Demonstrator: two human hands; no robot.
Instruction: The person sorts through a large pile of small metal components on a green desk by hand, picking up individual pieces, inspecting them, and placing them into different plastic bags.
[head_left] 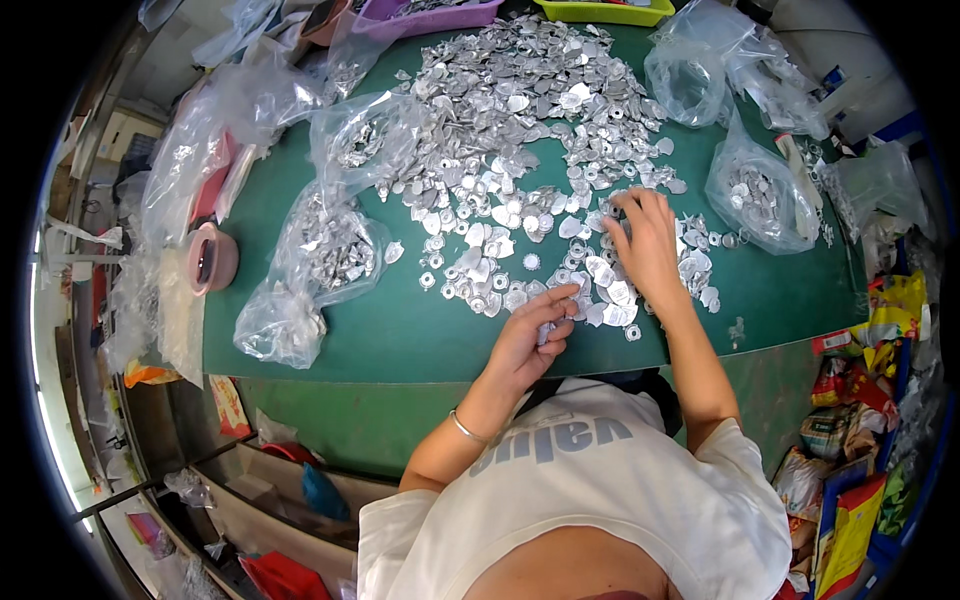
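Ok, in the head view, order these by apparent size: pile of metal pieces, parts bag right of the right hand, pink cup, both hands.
Largest to smallest:
1. Pile of metal pieces
2. Parts bag
3. Left hand and right hand: too alike to rank
4. Pink cup

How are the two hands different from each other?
The left hand has a bracelet on its wrist; the right hand has none in view. The left hand is nearer the person's body, while the right hand reaches farther over the table. The left hand's fingers point mostly to the right; the right hand's point forward and a bit left. Both are bare and close to the metal pieces.
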